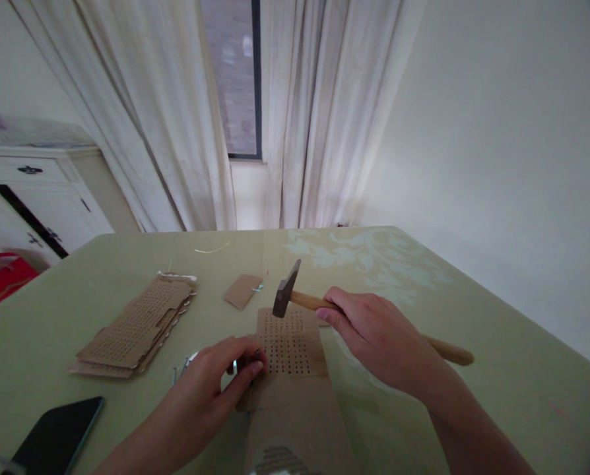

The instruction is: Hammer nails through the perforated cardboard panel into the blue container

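My right hand [381, 336] grips the wooden handle of a small hammer [286, 297], whose dark metal head hangs just above the far edge of a perforated cardboard piece [289, 344]. That cardboard lies flat on the green table [473, 310] in front of me. My left hand [226, 373] pinches a small metal nail [235, 366] at the cardboard's left edge, fingers closed round it. A few more nails [180, 369] lie just left of that hand.
A stack of perforated cardboard sheets [136, 326] lies to the left. A small cardboard scrap [243, 290] sits behind the work. A dark phone [57, 435] rests at the near left. Beyond the table hang curtains [176, 132], with a white dresser [37, 198] at left.
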The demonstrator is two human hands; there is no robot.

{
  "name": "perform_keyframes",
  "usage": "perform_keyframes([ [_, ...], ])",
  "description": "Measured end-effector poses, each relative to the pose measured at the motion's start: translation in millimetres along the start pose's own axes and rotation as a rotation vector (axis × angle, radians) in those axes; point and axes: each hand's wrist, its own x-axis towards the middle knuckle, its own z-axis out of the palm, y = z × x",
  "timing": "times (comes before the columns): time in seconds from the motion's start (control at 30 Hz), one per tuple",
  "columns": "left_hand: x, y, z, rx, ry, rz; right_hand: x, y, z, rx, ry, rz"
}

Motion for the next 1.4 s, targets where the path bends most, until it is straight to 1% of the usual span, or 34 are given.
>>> perform_keyframes([
  [0.27, 1.0, -1.0, -2.7, -0.012, -0.006, 0.008, -1.1, -1.6, 0.0, -0.03, -0.015, 0.018],
  [0.47, 0.6, -0.3, -1.3, -0.009, -0.005, 0.015, -2.4, -3.0, -2.0, -0.029, -0.019, 0.02],
  [0.7, 0.9, -3.9, 0.9, 0.011, 0.019, 0.049, -4.2, -7.1, -2.9, -0.055, -0.052, 0.005],
  [0.8, 0.6, -2.5, 0.6, 0.005, 0.02, 0.069, -4.2, -8.5, -2.8, -0.06, -0.063, 0.004],
  [0.93, 0.2, 0.0, 0.5, 0.016, 0.053, 0.104, -3.2, -8.5, -2.4, -0.051, -0.069, 0.003],
  [1.07, 0.5, -0.8, 2.3, 0.024, 0.089, 0.154, -4.2, -6.9, -3.1, 0.013, -0.067, -0.024],
  [1.23, 0.0, -1.0, 4.9, 0.041, 0.091, 0.2, -14.7, -9.4, -11.1, 0.175, 0.014, -0.099],
  [1.3, -1.0, 0.1, 5.1, 0.046, 0.094, 0.212, -20.5, -12.4, -12.9, 0.198, 0.034, -0.109],
  [1.33, -1.3, 0.7, 4.9, 0.05, 0.093, 0.216, -23.1, -14.0, -12.7, 0.191, 0.028, -0.114],
  [1.4, -1.6, 1.8, 4.2, 0.061, 0.081, 0.218, -26.9, -17.1, -10.5, 0.139, -0.026, -0.127],
])
